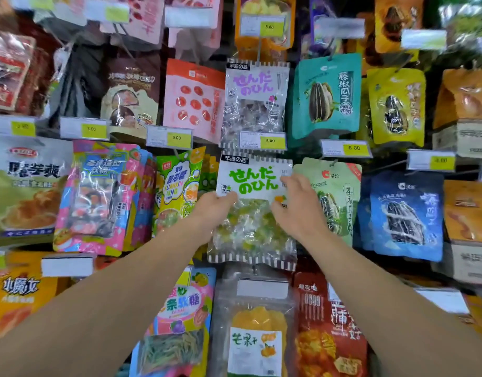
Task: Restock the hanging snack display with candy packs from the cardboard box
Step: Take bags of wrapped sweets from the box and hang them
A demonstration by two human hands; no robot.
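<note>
Frame ctr: I see left hand point(214, 206) & right hand point(298, 208) pinching crinkly clear green-lettered candy pack point(252, 210), stripe-edged, under purple-lettered pack point(255, 104).

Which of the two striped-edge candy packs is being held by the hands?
The lower pack with green lettering: the left hand and right hand grip its sides. The purple-lettered pack above hangs untouched.

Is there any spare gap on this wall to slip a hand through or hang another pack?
Hardly. Packs overlap everywhere. The only dark gap lies upper left, beside the brown pack. Both hands, left hand and right hand, hold the green-lettered candy pack.
</note>
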